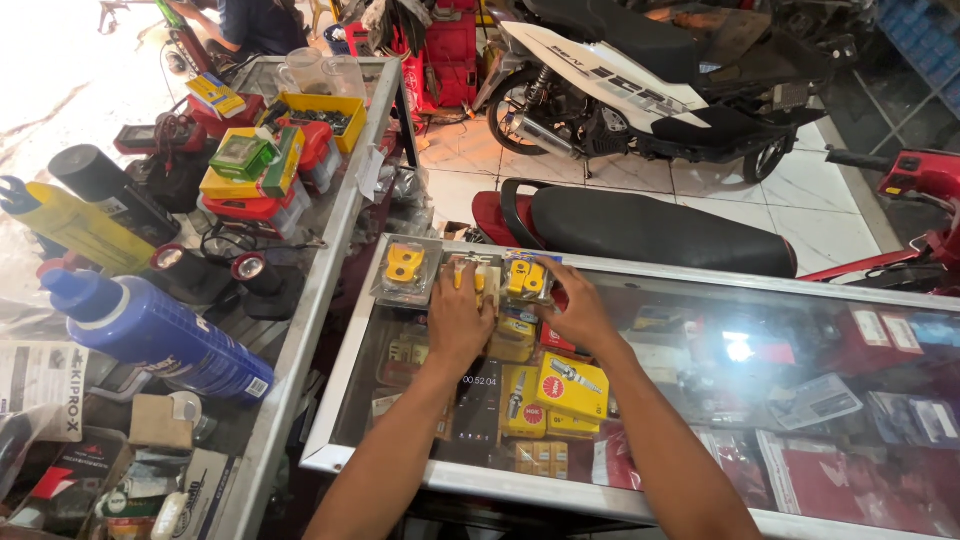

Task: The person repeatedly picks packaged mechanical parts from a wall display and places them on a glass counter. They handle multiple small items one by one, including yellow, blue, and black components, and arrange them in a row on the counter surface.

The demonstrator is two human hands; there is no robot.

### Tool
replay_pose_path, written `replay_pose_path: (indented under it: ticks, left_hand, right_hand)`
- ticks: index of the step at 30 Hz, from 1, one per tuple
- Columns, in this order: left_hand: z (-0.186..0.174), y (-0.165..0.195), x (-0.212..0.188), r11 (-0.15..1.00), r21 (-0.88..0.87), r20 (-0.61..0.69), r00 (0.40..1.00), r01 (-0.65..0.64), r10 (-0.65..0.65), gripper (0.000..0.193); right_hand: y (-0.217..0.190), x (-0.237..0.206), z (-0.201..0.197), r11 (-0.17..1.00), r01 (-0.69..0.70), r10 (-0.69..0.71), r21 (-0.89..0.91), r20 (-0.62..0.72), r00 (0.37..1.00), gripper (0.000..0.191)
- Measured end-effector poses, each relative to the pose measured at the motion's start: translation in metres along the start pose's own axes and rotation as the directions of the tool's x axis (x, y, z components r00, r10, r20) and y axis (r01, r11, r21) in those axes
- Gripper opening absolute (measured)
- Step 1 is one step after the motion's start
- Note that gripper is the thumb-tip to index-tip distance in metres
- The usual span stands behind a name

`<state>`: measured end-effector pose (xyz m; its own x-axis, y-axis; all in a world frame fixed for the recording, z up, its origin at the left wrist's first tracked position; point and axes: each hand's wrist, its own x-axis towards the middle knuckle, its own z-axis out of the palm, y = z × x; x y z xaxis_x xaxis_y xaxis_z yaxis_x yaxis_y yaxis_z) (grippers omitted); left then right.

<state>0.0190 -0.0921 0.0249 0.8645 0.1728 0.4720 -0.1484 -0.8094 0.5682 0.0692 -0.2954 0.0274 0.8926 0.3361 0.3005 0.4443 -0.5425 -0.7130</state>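
Three clear blister packs of yellow parts (468, 272) line the glass counter's (700, 300) far edge (row seemingly nearly set); left hand (458, 322) presses flat on the middle one, right hand (578, 312) fingers pinch the third.

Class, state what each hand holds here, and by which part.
Left hand covers the middle blister pack; right hand touches another pack's right edge. Actual grips cannot be told.

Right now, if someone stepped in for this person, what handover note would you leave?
Left hand: flat on the middle clear blister pack of yellow parts, fingers around it.
Right hand: fingertips on the right blister pack.
A third blister pack lies untouched to the left. All three sit in a row at the far edge of the glass display counter.
Done: packs laid side by side. Left: the two packs under the hands are not yet released.
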Motion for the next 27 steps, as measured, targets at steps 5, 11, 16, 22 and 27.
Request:
replay_pose_path:
  ticks: [5, 11, 16, 22, 27]
  left_hand:
    - [-0.006, 0.002, 0.000, 0.997, -0.070, -0.013, 1.000, -0.014, 0.013, 0.054]
    - [0.001, -0.001, -0.004, 0.990, -0.107, -0.085, 0.993, -0.091, 0.082, 0.049]
    - [0.006, -0.007, 0.002, 0.986, -0.153, -0.111, 0.993, -0.065, 0.048, 0.048]
    - [0.002, -0.002, 0.000, 0.970, 0.159, -0.144, 0.967, -0.185, 0.208, 0.039]
    - [0.003, 0.001, 0.003, 0.973, 0.201, -0.083, 0.988, -0.112, 0.131, 0.032]
  right_hand:
    - [0.002, 0.001, 0.001, 0.999, 0.034, -0.034, 0.027, -0.011, 0.999, 0.077]
    - [0.001, 0.002, 0.005, 1.000, 0.001, -0.002, 0.009, 0.001, 1.000, 0.076]
    - [-0.003, 0.003, 0.007, 1.000, -0.007, 0.007, -0.023, -0.003, 1.000, 0.077]
    - [-0.004, 0.002, 0.007, 1.000, -0.007, 0.007, 0.007, -0.012, 1.000, 0.076]
    - [-0.002, 0.001, 0.009, 1.000, 0.013, -0.013, 0.007, -0.030, 0.999, 0.076]
